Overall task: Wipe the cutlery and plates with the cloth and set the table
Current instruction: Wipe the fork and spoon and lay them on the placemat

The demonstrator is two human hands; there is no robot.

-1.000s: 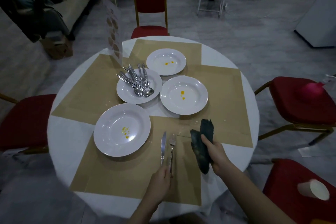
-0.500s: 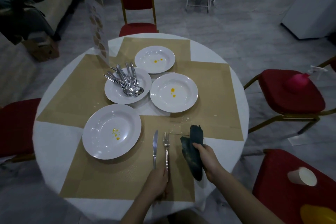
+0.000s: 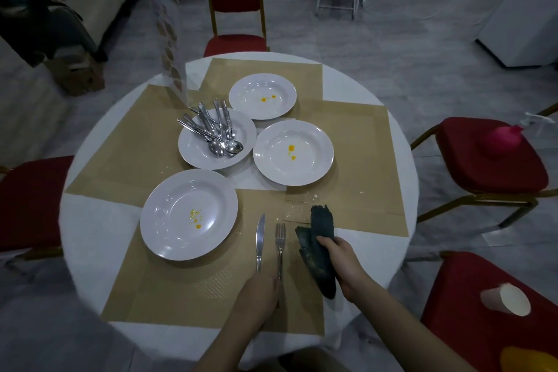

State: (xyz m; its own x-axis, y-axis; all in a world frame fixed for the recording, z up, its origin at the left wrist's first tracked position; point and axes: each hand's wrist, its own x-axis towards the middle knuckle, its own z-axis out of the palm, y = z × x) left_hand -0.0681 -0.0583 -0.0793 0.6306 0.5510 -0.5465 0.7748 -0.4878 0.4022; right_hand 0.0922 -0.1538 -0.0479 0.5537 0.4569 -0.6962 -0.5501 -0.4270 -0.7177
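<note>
On the bench (image 3: 90, 220) before us, our left hand (image 3: 259, 293) covers the handle ends of a knife (image 3: 260, 238) and a fork (image 3: 280, 246), lying side by side, knife to the left. Left of them sits the nearest plate (image 3: 169, 238). Right of the fork, our right hand (image 3: 344, 263) holds the cloth (image 3: 317, 248). Behind, a plate (image 3: 199, 157) carries a heap of cutlery (image 3: 214, 130), with another plate (image 3: 314, 160) to its right and a fourth plate (image 3: 262, 84) farthest back.
</note>
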